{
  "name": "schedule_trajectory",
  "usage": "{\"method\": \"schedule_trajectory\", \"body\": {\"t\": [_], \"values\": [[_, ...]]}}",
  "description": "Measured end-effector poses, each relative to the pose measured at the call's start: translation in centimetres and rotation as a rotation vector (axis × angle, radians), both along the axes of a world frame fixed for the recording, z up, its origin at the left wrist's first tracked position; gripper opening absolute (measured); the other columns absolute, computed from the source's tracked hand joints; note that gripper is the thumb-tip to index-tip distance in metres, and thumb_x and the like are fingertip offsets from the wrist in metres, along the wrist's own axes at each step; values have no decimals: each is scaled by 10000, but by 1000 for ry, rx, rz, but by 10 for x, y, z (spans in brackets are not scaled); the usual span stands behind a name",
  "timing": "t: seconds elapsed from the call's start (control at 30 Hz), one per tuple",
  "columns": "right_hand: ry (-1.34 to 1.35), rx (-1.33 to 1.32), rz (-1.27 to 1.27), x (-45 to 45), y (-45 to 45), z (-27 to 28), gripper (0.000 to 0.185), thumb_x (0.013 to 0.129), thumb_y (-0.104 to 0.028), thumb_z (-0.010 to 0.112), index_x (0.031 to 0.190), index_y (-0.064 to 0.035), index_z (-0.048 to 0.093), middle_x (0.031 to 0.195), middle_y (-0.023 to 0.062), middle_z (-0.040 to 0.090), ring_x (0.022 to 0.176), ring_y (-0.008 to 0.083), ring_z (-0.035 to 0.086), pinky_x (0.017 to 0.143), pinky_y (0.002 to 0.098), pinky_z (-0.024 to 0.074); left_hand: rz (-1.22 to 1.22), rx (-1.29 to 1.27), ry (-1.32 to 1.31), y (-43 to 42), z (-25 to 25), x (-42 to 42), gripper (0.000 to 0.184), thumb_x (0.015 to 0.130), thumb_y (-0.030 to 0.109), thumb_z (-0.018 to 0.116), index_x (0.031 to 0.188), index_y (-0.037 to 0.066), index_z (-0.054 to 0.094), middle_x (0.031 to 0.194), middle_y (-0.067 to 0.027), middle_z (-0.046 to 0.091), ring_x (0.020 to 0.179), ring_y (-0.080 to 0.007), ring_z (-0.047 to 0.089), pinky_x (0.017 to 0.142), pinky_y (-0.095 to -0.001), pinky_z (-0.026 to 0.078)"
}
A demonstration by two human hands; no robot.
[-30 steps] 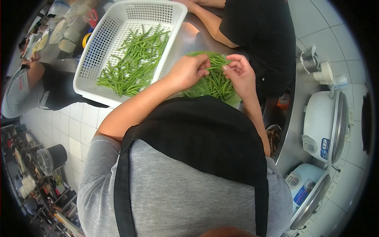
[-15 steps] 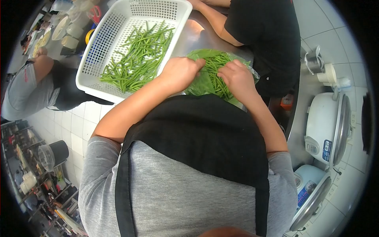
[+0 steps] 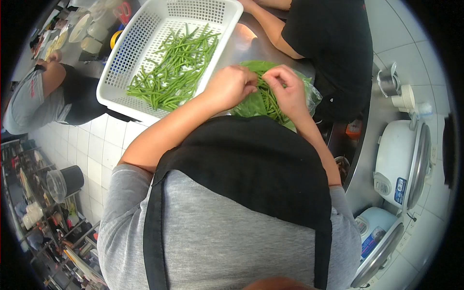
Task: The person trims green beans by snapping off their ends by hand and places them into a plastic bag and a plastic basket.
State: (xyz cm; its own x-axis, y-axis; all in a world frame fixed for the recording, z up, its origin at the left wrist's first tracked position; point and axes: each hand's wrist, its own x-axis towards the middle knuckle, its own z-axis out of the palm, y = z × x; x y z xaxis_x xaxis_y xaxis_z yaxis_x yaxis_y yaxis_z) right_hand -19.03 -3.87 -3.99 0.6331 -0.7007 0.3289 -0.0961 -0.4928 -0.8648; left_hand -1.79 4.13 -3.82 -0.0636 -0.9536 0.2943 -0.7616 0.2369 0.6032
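My left hand is closed, its fingers curled and pinched together over the near-left side of a green-lined plastic bag. Opposite it, my right hand pinches thumb against fingertips above the bag. Between the two sets of fingertips a thin green bean seems to be held, mostly covered by them. More green beans fill the bag below. To the left, a white perforated basket holds loose green beans spread over its bottom.
A person in a black apron stands at the right, one forearm on the metal table. Another person works at the far left. Rice cookers and stacked cups stand along the right, and a cluttered shelf at lower left.
Both hands have risen slightly out of the bag, and the right hand has moved up and closed into a pinch near the left fingertips. The view has shifted a little.
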Motion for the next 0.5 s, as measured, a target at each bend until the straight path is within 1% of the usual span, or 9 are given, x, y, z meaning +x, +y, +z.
{"method": "schedule_trajectory", "body": {"t": [0.03, 0.07, 0.13, 0.17, 0.2, 0.23, 0.33, 0.43, 0.5], "values": [[-123, 192, -32, 3, 2, -2, 108, 818, -91, 639, 899, -21, 656, 851, 70, 620, 745, 155, 578, 694, 277, 454, 53, 87, 134, -1, 5, -3, 95, 734, 91, 707, 787, 46, 644, 724, -66, 625, 681, -195, 597, 654, -303, 492], [-154, 230, -55, 4, 1, -2, 113, 818, -88, 644, 908, -23, 661, 844, 64, 622, 739, 139, 572, 686, 263, 450, 105, 174, 268, -1, 8, -4, 92, 752, 76, 706, 803, 38, 641, 726, -66, 632, 665, -170, 601, 643, -279, 492], [-215, 309, -102, 5, 1, -2, 125, 817, -83, 653, 927, -27, 672, 829, 53, 625, 725, 107, 561, 670, 235, 443, 131, 208, 674, -7, -4, 6, 87, 787, 78, 690, 828, 26, 634, 704, -53, 639, 621, -131, 599, 594, -254, 483], [-119, 230, -111, 3, 1, -3, 126, 811, -88, 659, 919, -25, 676, 821, 55, 628, 720, 112, 562, 664, 239, 444, 142, 223, 877, -8, -9, 11, 85, 805, 79, 682, 841, 21, 631, 693, -47, 642, 600, -112, 597, 569, -242, 479], [-23, 152, -121, 1, 2, -3, 127, 806, -92, 664, 912, -24, 681, 814, 56, 631, 714, 117, 563, 658, 243, 444, 145, 207, 964, -8, -7, 13, 84, 827, 62, 671, 875, 15, 621, 684, -32, 622, 610, -56, 569, 562, -203, 463], [73, 72, -131, -1, 2, -3, 128, 800, -96, 670, 904, -22, 685, 807, 58, 634, 708, 122, 564, 652, 247, 445, 166, 211, 959, -7, -4, 15, 87, 826, 58, 671, 879, 13, 619, 685, -34, 623, 609, -60, 570, 564, -204, 465], [90, 116, -84, 1, 7, -10, 129, 790, -113, 685, 876, -17, 691, 780, 53, 630, 684, 124, 559, 632, 252, 441, 206, 209, 947, -4, -2, 15, 96, 824, 55, 671, 885, 11, 613, 690, -41, 627, 607, -68, 573, 570, -206, 469], [171, 129, -32, 3, 9, -7, 123, 775, -98, 679, 865, -15, 682, 769, 60, 621, 685, 158, 565, 635, 277, 440, 200, 207, 917, -3, -3, 13, 105, 827, 63, 671, 898, 14, 611, 718, -51, 636, 638, -76, 585, 597, -214, 479], [208, -10, -29, 5, 8, -5, 97, 766, -80, 665, 837, -14, 664, 759, 68, 612, 696, 183, 567, 645, 293, 439, 209, 240, 855, 0, -2, 15, 115, 830, 62, 665, 920, 16, 612, 765, -61, 650, 698, -92, 607, 642, -233, 495]]}}
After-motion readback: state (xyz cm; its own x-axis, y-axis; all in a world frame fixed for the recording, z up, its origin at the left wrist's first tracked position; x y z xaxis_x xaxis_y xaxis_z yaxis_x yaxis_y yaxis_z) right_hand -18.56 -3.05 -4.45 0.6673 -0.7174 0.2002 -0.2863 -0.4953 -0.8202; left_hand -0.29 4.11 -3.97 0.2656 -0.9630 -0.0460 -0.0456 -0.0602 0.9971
